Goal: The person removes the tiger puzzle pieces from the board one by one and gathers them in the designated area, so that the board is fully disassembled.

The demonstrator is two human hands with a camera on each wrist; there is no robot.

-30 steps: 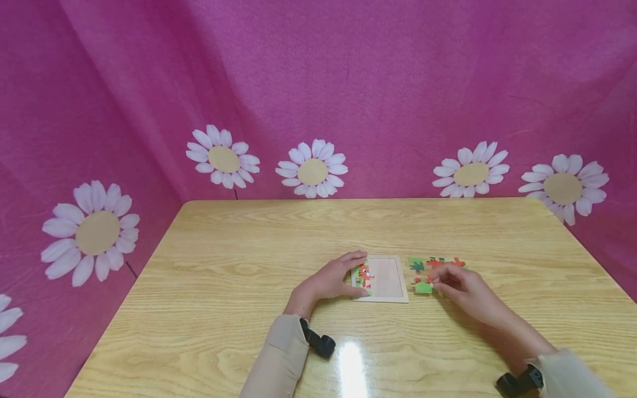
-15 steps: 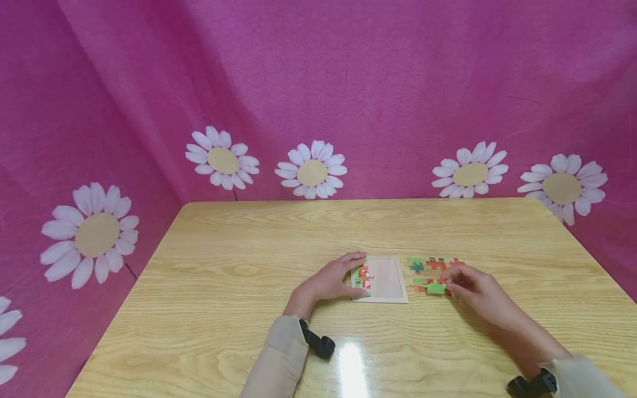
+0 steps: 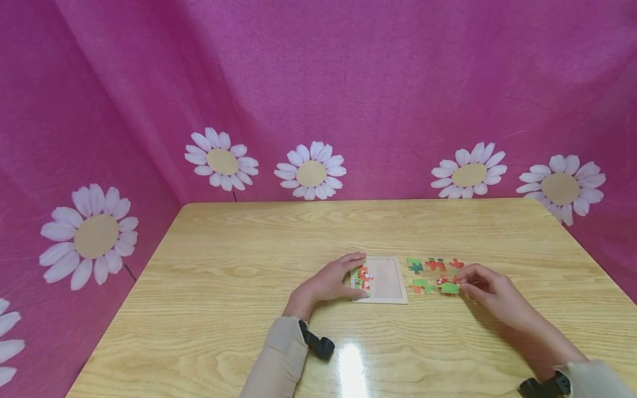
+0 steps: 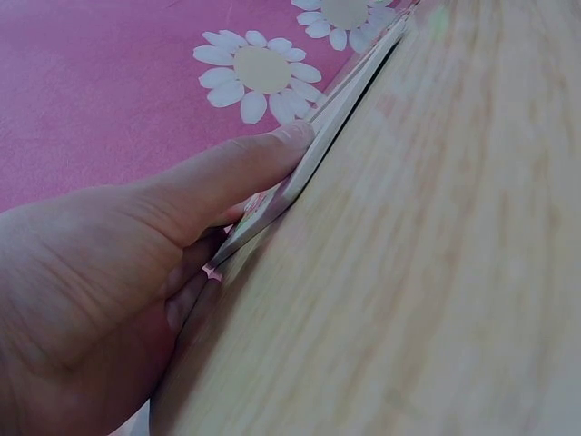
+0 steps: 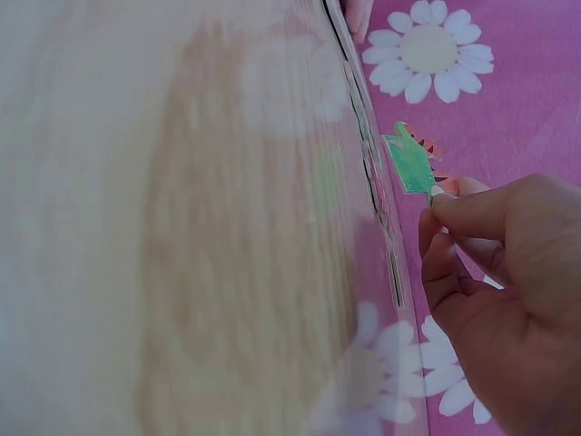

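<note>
left hand [image 3: 329, 281] grips the tray [image 3: 388, 281] at nine o'clock; right hand [image 3: 494, 297] pinches a piece [image 3: 450, 288] in its fingers, off the tray's three o'clock. carried low, it could knock loose pieces [image 3: 436, 265] askew.

Ahead of you stretches a pale wood-grain table [image 3: 239, 249] with rounded far corners, a bright streak of glare [image 3: 353, 369] on its near part. Behind it and along your left hangs a magenta curtain [image 3: 378, 77], softly creased and printed with white daisies [image 3: 311, 174] with tan centres. You have four along the far side, a larger one at left, and another cut off at the left border.
</note>
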